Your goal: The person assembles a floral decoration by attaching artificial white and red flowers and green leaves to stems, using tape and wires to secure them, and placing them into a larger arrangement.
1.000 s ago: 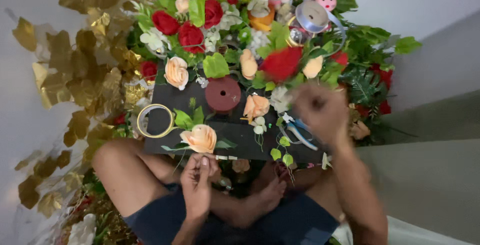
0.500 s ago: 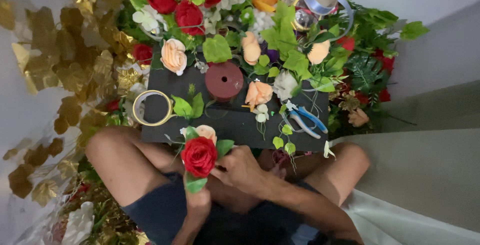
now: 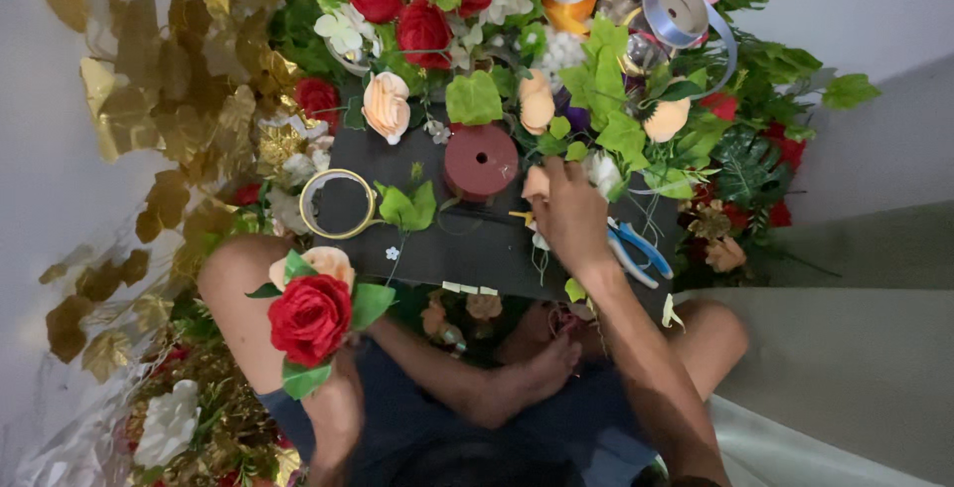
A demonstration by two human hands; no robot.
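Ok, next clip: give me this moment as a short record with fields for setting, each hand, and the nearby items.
setting: person sitting cross-legged on the floor, dark board across the lap, artificial flowers and gold leaves around
left hand: left hand holds a small bunch with a red rose and a peach rose
right hand: right hand reaches over the board to a peach bud
near right hand: blue-handled pliers
on board: dark red spool, tape ring, green leaves
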